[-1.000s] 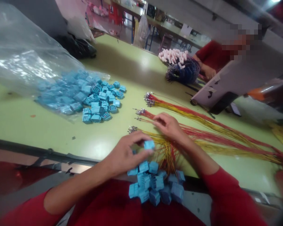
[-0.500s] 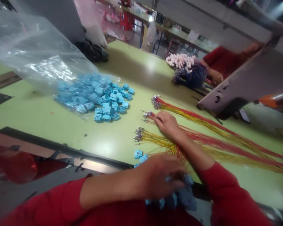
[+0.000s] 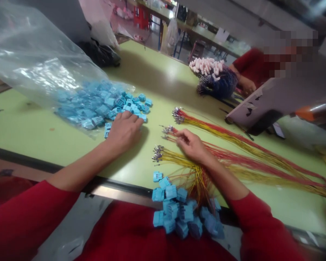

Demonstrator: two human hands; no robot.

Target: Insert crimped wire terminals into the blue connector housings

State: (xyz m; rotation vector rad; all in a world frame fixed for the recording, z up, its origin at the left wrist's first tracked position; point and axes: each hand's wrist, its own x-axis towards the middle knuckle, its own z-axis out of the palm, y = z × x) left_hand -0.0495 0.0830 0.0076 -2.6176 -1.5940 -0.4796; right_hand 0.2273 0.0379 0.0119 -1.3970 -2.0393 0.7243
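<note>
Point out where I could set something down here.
Green tabletop shows left of the blue connectors, and between the left hand and the red-and-yellow wires. It's crowded around the right hand, where wires meet the nearer connector pile.

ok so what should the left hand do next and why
Probably close the left hand on one blue plastic connector from the loose pile, since it rests right on that pile, while the right hand lies on the red and yellow wires.

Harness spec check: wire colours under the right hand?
Under the right hand, red and yellow wires; best in the head view.
</note>
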